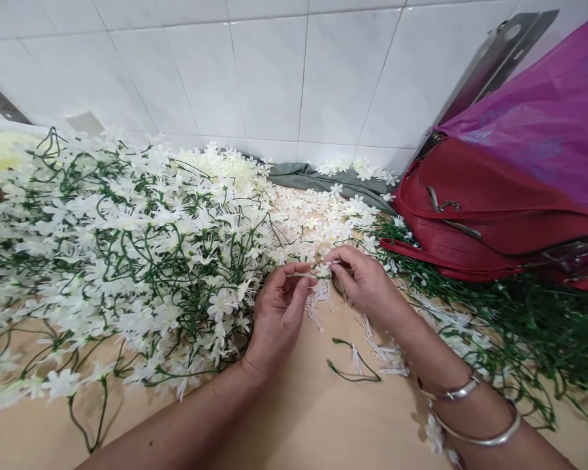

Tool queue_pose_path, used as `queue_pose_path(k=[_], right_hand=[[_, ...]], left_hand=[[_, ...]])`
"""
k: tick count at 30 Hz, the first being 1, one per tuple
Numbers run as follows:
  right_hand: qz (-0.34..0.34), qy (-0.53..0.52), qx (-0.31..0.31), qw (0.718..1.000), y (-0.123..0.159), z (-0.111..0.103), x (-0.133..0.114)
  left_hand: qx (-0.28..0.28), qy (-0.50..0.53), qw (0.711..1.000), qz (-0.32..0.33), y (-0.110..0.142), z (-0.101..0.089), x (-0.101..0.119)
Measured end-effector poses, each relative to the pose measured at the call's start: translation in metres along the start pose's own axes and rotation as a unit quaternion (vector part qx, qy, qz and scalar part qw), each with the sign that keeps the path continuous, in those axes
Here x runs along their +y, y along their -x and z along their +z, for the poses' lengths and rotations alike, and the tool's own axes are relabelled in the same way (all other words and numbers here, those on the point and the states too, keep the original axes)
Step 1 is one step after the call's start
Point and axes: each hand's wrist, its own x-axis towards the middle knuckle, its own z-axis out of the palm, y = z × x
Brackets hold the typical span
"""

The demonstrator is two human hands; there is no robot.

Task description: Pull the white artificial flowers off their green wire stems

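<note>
Centre of frame: left hand (280, 312) is pinching a thin stem (318, 277), right hand (367, 282) apparently gripping a white piece (329, 264); light, steady pressure is probably serving best.

Two silver bangles (464, 391) (both shiny), right forearm (434, 349)

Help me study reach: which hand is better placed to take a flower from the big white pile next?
Probably the left hand: it is beside the pile, while the right hand is farther off, nearer the red bag. Both hands are busy with a small flower piece.
</note>
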Motion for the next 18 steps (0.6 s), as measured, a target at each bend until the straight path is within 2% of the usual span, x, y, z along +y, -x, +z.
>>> queue_pose_path(k=[4,6,9,13,18], right_hand=[[0.069,-0.095,0.050,0.992,-0.001,-0.002,-0.004],[0.078,-0.142,0.085,0.983,-0.002,-0.003,-0.009],[0.073,-0.177,0.110,0.975,-0.001,-0.003,-0.018],[0.060,-0.174,0.107,0.977,0.001,0.000,-0.029],[-0.012,-0.125,0.118,0.985,0.003,0.000,-0.041]], left_hand=[[0.003,0.007,1.000,0.004,0.000,0.001,-0.001],[0.002,0.002,1.000,0.011,0.000,0.001,-0.001],[-0.012,0.000,1.000,0.010,0.000,0.000,-0.002],[-0.038,0.012,0.999,0.007,-0.001,-0.001,-0.003],[-0.062,-0.040,0.995,0.067,-0.002,-0.002,-0.008]])
